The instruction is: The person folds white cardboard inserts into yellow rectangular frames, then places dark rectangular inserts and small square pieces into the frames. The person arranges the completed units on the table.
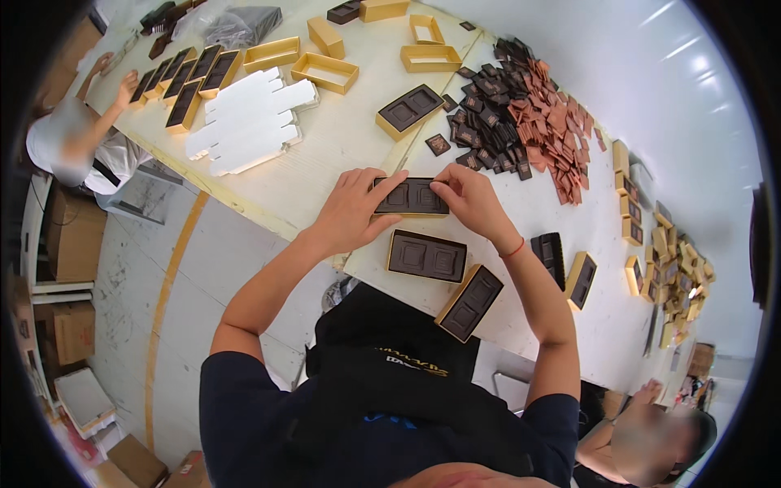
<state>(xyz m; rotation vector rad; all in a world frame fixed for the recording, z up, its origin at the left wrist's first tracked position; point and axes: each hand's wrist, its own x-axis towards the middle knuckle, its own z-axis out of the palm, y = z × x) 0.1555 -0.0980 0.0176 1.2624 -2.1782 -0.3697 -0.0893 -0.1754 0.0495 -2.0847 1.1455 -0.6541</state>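
Note:
Between my hands is a gold box with a dark brown plastic tray (408, 198) set in it, showing two square hollows. My left hand (351, 211) grips the left end, one finger along the far edge and the thumb near the near edge. My right hand (474, 201) holds the right end, its thumb pressed close to the tray's corner. Just nearer to me lies another gold box with a brown tray (427, 256), and a third box (471, 302) sits tilted beside it. Beyond my hands is one more filled box (409, 111).
Piles of black square packets (490, 114) and copper square packets (556, 122) lie at the far right. White flat cardboard pieces (248, 120) and empty gold frames (325, 71) lie left. A loose dark tray (549, 259) sits by my right forearm. Co-workers sit at both sides.

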